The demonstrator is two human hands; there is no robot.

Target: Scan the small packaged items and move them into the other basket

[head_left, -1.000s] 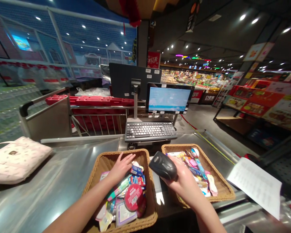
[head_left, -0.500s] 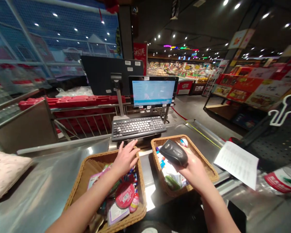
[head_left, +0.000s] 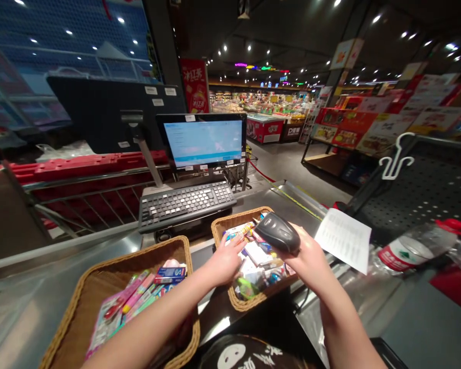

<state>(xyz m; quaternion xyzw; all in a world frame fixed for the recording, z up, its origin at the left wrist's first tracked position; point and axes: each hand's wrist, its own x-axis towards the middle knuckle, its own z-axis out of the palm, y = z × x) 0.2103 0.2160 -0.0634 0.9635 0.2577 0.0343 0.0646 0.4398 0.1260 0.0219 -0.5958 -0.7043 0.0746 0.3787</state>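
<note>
My right hand point(head_left: 307, 253) grips a black handheld barcode scanner point(head_left: 278, 233), which hangs over the smaller wicker basket point(head_left: 240, 306). Over the left part of that basket, my left hand point(head_left: 226, 260) reaches in with fingers stretched out at the small packaged goods point(head_left: 258, 253). Nothing shows in its grasp, though the fingertips partly blend with the goods. My left forearm crosses a larger wicker basket point(head_left: 80, 300). Inside this one lie pink and yellow pen-like packs point(head_left: 138, 292) and a blue and red box point(head_left: 170, 274).
Behind the baskets are a black keyboard point(head_left: 188, 202) and a lit monitor point(head_left: 203, 141). A printed sheet point(head_left: 346, 240) and a large plastic bottle point(head_left: 405, 253) lie at the right. A white hook point(head_left: 396, 160) hangs on a perforated black panel point(head_left: 441, 179).
My left hand has moved from above the larger basket to the goods in the smaller one. The scanner stays in my right hand. The view has turned right.
</note>
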